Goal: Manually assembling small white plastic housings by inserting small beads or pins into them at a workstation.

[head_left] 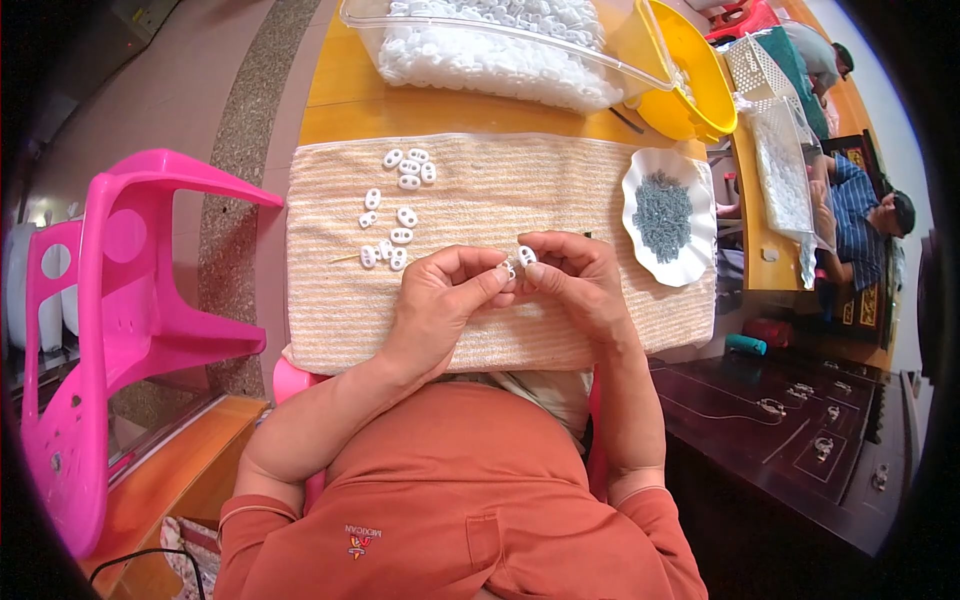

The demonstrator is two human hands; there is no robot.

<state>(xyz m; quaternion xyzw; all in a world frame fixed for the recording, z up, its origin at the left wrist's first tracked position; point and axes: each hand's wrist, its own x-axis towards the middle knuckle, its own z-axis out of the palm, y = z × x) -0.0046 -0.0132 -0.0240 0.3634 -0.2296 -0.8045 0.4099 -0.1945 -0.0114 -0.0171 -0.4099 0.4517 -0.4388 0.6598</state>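
Both my hands meet above a striped beige towel (500, 190). A white oval two-holed plastic piece (526, 256) is pinched between the thumb and forefinger of my right hand (582, 280). Beside it, my left hand (445, 292) is closed at the fingertips on a small white part (509, 268), mostly hidden by the fingers. Several similar white two-holed pieces (401, 236) lie scattered on the towel to the left. A thin yellowish stick (345, 259) lies next to the nearest group of them.
On the right of the towel, a white scalloped dish (706, 240) holds many small dark grey bits. A clear tub (520, 32) of white pieces and a yellow basin (700, 90) stand beyond. A pink chair (150, 320) is at left; another person (860, 215) sits at far right.
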